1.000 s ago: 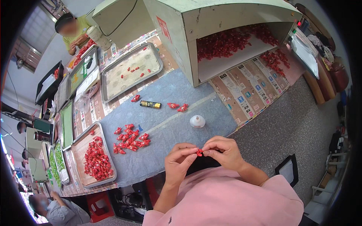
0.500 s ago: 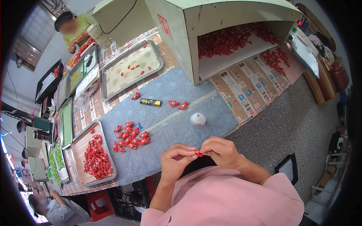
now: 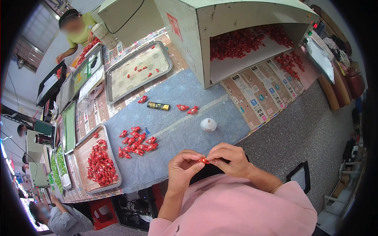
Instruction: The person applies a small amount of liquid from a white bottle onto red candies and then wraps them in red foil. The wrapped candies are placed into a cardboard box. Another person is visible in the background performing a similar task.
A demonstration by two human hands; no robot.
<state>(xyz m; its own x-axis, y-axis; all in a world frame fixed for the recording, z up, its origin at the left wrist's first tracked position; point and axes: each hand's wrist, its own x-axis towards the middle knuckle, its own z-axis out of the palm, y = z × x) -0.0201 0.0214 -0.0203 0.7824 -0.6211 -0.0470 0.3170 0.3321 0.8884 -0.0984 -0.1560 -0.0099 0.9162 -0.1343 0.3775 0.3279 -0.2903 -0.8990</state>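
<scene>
Close to my body, past the table's front edge, my left hand (image 3: 183, 166) and my right hand (image 3: 231, 159) meet fingertip to fingertip. Pinched between them is a small red figurine (image 3: 204, 160) with a few yellowish spots, partly covered by the fingers. A small white squeeze bottle (image 3: 208, 124) with a pointed tip stands upright on the blue cloth (image 3: 173, 141) just beyond my hands. Farther off lie a black-and-gold tube (image 3: 158, 106) and a few more red figurines (image 3: 187, 109). A loose cluster of red figurines (image 3: 138, 142) rests on the cloth to the left.
At the left, a metal tray (image 3: 117, 173) holds a heap of red figurines. Another metal tray (image 3: 170, 65) with a few small red pieces lies farther back. A pale metal box (image 3: 185, 47) with an open front holds many more. Co-workers sit at far left and lower left.
The figurine has turned and shifted slightly left in my fingertips, showing more of itself. My right fingers have moved a little. The far co-worker has stretched an arm out to the left.
</scene>
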